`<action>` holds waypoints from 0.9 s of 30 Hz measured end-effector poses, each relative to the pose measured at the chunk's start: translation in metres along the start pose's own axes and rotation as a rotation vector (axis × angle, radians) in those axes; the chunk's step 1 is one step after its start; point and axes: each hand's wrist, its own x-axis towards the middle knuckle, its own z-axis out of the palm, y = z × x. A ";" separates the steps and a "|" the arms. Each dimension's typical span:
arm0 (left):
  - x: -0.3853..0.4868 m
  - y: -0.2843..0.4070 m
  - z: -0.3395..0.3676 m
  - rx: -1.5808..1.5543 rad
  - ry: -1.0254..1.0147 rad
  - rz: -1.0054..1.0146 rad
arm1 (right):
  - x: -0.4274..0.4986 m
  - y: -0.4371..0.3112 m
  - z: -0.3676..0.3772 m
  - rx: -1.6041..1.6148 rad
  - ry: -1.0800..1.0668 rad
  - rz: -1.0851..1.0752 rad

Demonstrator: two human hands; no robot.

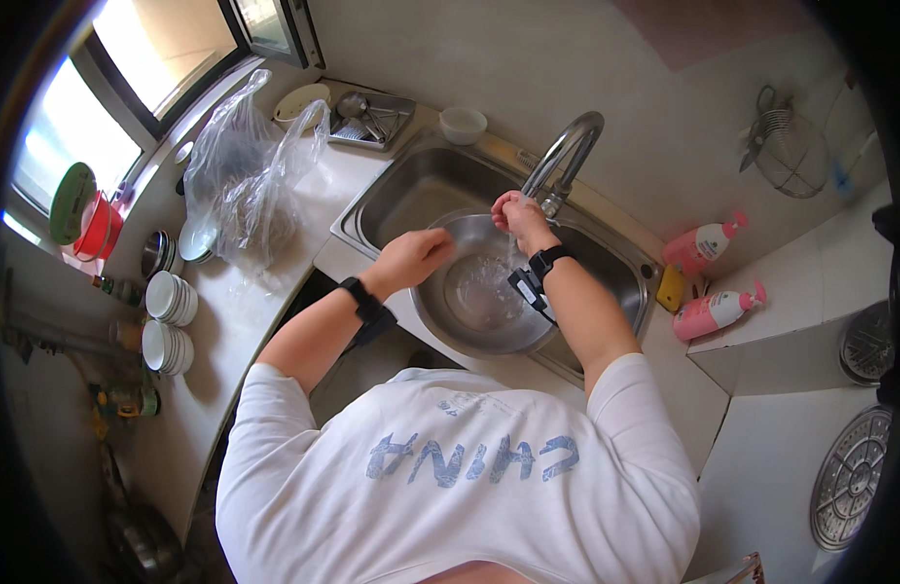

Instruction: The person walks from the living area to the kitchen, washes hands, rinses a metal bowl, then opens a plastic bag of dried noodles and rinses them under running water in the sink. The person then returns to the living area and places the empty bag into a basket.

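A large stainless steel basin (486,343) sits over the double sink, with water in it. Water runs from the curved chrome faucet (592,124) and splashes inside the basin. My right hand (523,219) is at the stream just below the spout, fingers curled; whether anything is in them is hidden. Over the basin's left rim, my left hand (417,257) hovers with its fingers bent and blurred, and no object shows in it. Beneath the water's surface, the basin's bottom is partly hidden by bubbles.
Left of the sink, a clear plastic bag (249,182) stands near stacked white bowls (171,298). A white bowl (463,125) and a metal tray (391,117) with utensils sit behind. Pink pump bottles (713,314) and a yellow sponge (670,288) are at the right.
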 end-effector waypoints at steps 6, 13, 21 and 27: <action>0.087 -0.002 0.035 -0.066 0.045 0.034 | -0.015 0.001 -0.015 -0.383 0.050 0.018; 0.144 0.004 0.078 -0.574 -0.217 -0.265 | -0.052 0.032 -0.055 -0.594 0.229 -0.057; 0.152 0.009 0.091 -0.514 -0.286 -0.163 | -0.076 0.043 -0.063 -0.540 0.177 -0.027; 0.129 0.004 0.089 -0.095 -0.139 -0.139 | -0.034 0.053 -0.041 -0.551 0.022 -0.050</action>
